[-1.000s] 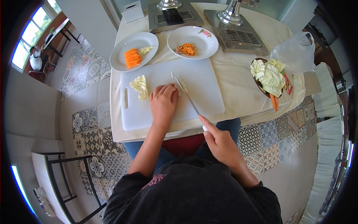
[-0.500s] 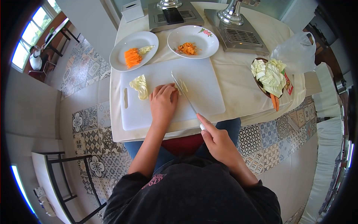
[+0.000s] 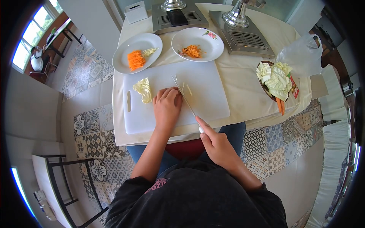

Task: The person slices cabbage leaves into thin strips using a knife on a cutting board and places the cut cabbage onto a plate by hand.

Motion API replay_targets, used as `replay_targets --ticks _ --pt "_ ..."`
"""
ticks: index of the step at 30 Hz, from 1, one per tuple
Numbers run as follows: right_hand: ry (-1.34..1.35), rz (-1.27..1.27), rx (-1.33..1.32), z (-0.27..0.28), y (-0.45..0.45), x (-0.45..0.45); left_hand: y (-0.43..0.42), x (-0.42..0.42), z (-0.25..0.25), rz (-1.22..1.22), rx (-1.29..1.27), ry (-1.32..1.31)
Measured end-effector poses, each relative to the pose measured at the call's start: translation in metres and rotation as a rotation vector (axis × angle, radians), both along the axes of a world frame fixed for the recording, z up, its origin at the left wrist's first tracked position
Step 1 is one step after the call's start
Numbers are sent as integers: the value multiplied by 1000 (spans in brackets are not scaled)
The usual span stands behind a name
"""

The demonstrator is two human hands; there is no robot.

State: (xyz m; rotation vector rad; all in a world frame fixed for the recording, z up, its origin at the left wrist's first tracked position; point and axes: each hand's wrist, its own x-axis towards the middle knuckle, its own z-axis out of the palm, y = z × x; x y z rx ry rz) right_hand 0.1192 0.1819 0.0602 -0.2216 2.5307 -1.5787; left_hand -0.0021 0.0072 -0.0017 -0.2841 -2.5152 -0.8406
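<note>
A pale cloth covers the table [image 3: 249, 89], which fills the upper middle of the frame, and a white cutting board [image 3: 209, 104] lies at its near edge, in the centre. On the board, the left hand [image 3: 167, 103] rests with its fingers bent and close together; I cannot tell whether they grip anything, since their tips are hidden. Just beside them slants the knife [image 3: 186, 100], its handle clamped in the right hand [image 3: 216, 146], near the middle of the frame. A cabbage piece [image 3: 143, 90] lies left of the left hand, and thin pale shreds [image 3: 189, 90] lie right of the blade. Above the board are two plates: the left plate [image 3: 121, 49] bears orange strips [image 3: 135, 60] and paler ones, the flowered plate [image 3: 186, 36] a small orange heap [image 3: 192, 51]. Toward the upper right, cabbage leaves [image 3: 279, 80] fill a dark bowl near a clear plastic bag [image 3: 300, 55]. Metal stands [image 3: 249, 40] line the table's far side, a black phone [image 3: 177, 17] on one. Patterned tiles [image 3: 91, 125] run across the floor; at the upper left, another person [image 3: 37, 62] sits near bright windows.
</note>
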Motion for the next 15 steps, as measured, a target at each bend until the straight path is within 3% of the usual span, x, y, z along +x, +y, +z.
replay_targets --ticks 15 --pt "-203 15 33 14 9 9 0 -1 -2 -8 19 10"
